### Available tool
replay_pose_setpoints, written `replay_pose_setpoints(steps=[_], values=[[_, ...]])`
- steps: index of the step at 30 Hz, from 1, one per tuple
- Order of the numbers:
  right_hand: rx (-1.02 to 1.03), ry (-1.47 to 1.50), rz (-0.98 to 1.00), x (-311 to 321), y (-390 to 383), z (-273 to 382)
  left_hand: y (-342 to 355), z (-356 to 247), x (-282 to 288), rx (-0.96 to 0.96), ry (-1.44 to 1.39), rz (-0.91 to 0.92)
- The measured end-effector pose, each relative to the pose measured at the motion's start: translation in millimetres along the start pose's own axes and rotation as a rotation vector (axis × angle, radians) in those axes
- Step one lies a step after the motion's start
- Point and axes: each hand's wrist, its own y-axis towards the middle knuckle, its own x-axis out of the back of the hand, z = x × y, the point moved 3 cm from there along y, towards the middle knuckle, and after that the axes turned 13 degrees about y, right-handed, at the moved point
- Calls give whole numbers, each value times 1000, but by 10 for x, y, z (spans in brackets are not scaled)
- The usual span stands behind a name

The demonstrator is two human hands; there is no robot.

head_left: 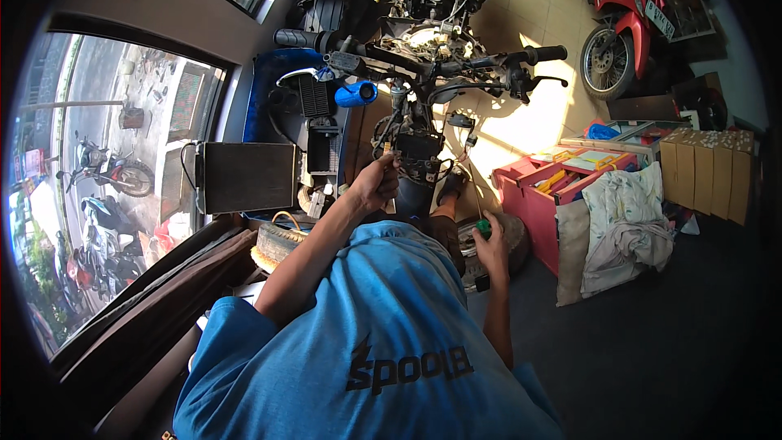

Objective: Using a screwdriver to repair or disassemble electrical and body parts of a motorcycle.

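Observation:
My left hand (376,184) is closed, fingers curled together, at the front of a stripped motorcycle, beside its bare wiring (399,126). What it pinches is too small to make out. The handlebar (440,67) spans the bike just beyond, with a grip at each end. Lower and to the right, my right hand (494,251) is wrapped round a green-handled tool (483,228). A thin shaft seems to point up from it, but its exact kind is unclear. That hand is over a tyre (515,240) by my leg.
To the left are a radiator-like panel (247,178), a blue cylinder (356,94) and a window. A red tool cabinet (533,216) draped with rags (623,216) stands at the right, near cardboard boxes (707,171). A red motorcycle (623,33) is parked at the far right.

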Motion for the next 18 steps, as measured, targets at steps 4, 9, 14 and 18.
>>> replay_pose_setpoints(steps=[4,9,14,18], values=[[-31,-247,162,187,-61,675,-7,-45,107,-62,76,-128],[-23,-449,237,336,-123,1281,41,-116,124,-113,9,-77],[-29,-568,338,389,-164,1803,164,-55,284,-115,-131,-69],[104,-455,393,410,-134,2152,319,-24,536,-169,-163,-128]])
